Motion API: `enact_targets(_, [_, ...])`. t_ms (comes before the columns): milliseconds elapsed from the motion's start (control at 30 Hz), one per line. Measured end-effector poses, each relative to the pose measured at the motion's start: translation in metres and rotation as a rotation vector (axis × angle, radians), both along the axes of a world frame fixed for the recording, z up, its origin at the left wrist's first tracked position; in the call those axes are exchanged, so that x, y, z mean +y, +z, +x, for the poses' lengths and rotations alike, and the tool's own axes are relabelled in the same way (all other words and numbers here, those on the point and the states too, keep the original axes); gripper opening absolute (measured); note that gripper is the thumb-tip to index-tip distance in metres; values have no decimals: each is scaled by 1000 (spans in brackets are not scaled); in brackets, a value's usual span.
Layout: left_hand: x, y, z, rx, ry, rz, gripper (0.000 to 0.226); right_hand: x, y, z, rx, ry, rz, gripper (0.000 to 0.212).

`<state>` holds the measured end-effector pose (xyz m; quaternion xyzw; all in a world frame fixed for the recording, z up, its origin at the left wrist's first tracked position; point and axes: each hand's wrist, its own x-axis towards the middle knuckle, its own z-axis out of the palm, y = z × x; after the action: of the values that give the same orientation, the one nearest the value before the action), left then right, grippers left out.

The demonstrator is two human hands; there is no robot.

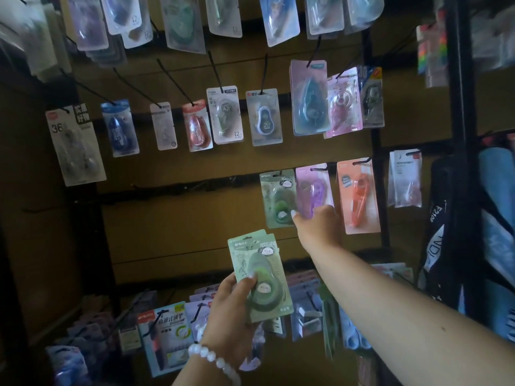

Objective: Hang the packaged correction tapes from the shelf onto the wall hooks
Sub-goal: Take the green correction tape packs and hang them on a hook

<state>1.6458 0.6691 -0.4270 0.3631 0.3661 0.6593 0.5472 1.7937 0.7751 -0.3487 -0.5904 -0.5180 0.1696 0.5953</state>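
My left hand grips a small stack of green packaged correction tapes low in the middle of the view, thumb across the front card. My right hand reaches up to the wall and pinches the lower edge of a green correction tape pack that hangs on a black hook. A purple pack and an orange pack hang just right of it on neighbouring hooks. My right fingers are partly hidden behind the purple pack.
Rows of other packaged tapes hang on long black hooks above. Bare black hooks run left of the green pack. Below, the shelf holds several more packs. A black upright post and bags stand at right.
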Motion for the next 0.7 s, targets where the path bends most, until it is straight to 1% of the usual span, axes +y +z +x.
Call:
enact_targets(33, [0, 2, 1, -2, -17, 8, 28, -4, -8, 3, 50, 67, 17, 42])
enact_targets(67, [-1, 4, 3, -2, -38, 18, 28, -9, -15, 4, 154, 207, -21, 39])
enact_targets(100, [-2, 7, 5, 0, -60, 30, 27, -16, -20, 2, 270, 380, -102, 43])
enact_targets(133, [-3, 9, 8, 0, -83, 45, 27, -20, -26, 1, 363, 526, -203, 56])
enact_targets(167, [-4, 12, 10, -1, -101, 59, 27, -21, -33, 0, 430, 628, -283, 67])
enact_targets(200, [-5, 13, 12, 1, -112, 71, 27, -24, -36, 0, 484, 688, -307, 66])
enact_targets(267, [-7, 17, 14, 13, -125, 94, 27, -32, -38, 3, 553, 783, -279, 38])
enact_targets(300, [-8, 18, 15, 19, -127, 104, 27, -34, -38, 5, 584, 800, -262, 30])
enact_targets(367, [-8, 19, 14, 32, -121, 119, 29, -39, -39, 10, 594, 829, -226, 25])
enact_targets(400, [-8, 20, 14, 37, -118, 120, 30, -42, -39, 11, 567, 821, -206, 22])
enact_targets(500, [-11, 23, 17, 42, -116, 114, 31, -41, -39, 13, 442, 608, -139, 14])
enact_targets(633, [-12, 22, 18, 19, -71, 103, 29, -39, -22, 22, 458, 443, -19, 14])
enact_targets(700, [-11, 20, 17, -10, -25, 79, 28, -43, -8, 29, 446, 383, 35, 20])
